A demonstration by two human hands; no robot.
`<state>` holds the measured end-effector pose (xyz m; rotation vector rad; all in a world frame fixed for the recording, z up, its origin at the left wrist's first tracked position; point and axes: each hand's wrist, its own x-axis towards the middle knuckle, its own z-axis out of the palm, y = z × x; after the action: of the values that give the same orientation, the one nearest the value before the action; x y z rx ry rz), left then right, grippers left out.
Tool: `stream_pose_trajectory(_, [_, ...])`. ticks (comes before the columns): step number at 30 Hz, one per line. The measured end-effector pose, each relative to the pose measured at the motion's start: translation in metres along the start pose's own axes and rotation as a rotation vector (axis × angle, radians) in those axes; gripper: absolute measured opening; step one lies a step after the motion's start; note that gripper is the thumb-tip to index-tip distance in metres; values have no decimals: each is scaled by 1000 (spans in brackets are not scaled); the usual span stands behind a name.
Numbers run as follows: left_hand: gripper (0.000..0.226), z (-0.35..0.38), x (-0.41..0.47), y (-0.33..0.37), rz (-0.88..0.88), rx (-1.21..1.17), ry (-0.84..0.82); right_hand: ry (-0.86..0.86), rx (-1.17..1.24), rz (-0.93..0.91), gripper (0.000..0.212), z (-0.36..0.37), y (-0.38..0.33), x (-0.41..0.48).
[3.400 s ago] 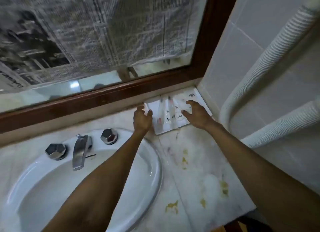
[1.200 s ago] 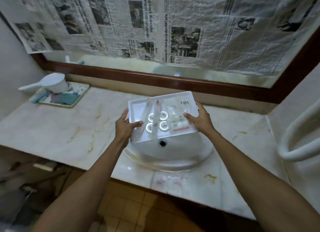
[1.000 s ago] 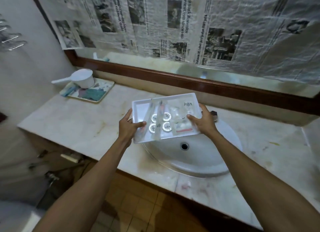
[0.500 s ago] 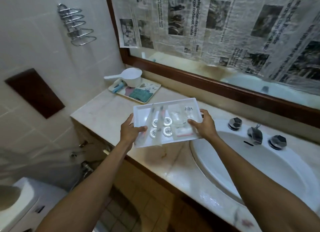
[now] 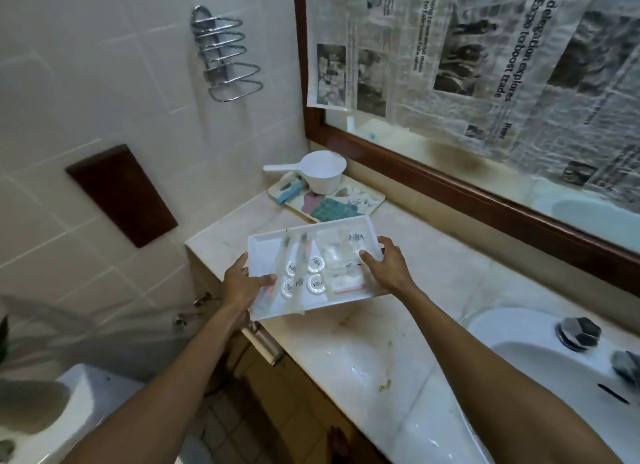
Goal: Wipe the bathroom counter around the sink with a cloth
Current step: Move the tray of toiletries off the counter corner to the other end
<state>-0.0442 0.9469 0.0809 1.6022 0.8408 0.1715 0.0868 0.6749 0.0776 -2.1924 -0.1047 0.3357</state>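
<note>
– Head camera: what are the fingers doing?

– Both hands hold one white tray (image 5: 266,252) by its short ends. The left hand (image 5: 244,283) pinches the near-left end, with the thumb lying flat inside the tray and the other fingers curled underneath, mostly hidden. The right hand (image 5: 388,267) grips the opposite end, thumb on the inner side, fingers slightly spread and wrapped over the rim.

– And the arms?

– Both forearms reach forward and to the left, bare, with the wrists nearly straight. The tray sits roughly level over the left part of the counter (image 5: 433,262), its near corner past the front edge. I cannot tell whether it touches the stone.

– What lies in it?

– Four round packets (image 5: 316,264) with a small emblem, two long clear-wrapped sticks (image 5: 301,255) and some flat sachets. The printing is too small to read.

– Any cloth?

– Neither hand holds one. A teal piece (image 5: 327,209) lies on a patterned tray (image 5: 370,198) in the far corner, beside a white scoop (image 5: 323,174). It may be a cloth, but I cannot be sure.

– The counter itself?

– Pale marble with yellowish stains (image 5: 384,385) between the white tray and the sink (image 5: 540,370), which sits at the right.

– Any writing?

– Newspaper (image 5: 485,65) covers the mirror. One headline reads "delegation explores Expo to boost trade".
</note>
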Motion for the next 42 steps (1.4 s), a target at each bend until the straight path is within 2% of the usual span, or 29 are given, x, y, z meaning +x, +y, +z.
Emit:
stream_pose_trajectory(10, [75,-56,84,-22,-108,78,155,-248,-48,-35,53,96,-44,89])
stream_pose_trajectory(11, [71,-63,90,-24,-111,98,169,-280,-59,-32,55,105,-48,97])
stream_pose_trajectory(14, [60,-81,107,-25,-126,150,195,-350,-84,-8,83,139,-52,127])
stream_pose_trajectory(15, [59,-87,113,-28,-135,166,209,-366,-103,-4,86,150,-55,134])
stream_pose_trajectory(18, [54,-103,135,-36,-156,201,228,-382,-171,-17,71,175,-77,149])
stream_pose_trajectory(22, [45,-121,165,-42,-195,210,238,-395,-203,1,67,203,-96,168])
stream_pose_trajectory(25, [54,-132,188,-43,-193,186,242,-414,-193,0,67,218,-109,181])
stream_pose_trajectory(29, [56,-140,210,-51,-213,162,196,-449,-157,2,86,229,-117,192])
stream_pose_trajectory(33, [73,-142,216,-69,-212,183,133,-467,-125,-58,96,226,-120,195])
stream_pose_trajectory(36, [59,-140,208,-68,-159,171,115,-494,-140,-90,96,218,-116,192])
stream_pose_trajectory(38, [60,-142,203,-68,-142,134,97,-504,-181,-112,109,213,-113,188])
stream_pose_trajectory(40, [74,-144,195,-68,-139,113,25,-523,-250,-161,118,210,-105,185])
stream_pose_trajectory(42, [99,-146,188,-76,-155,147,-55,-545,-295,-219,118,209,-94,184])
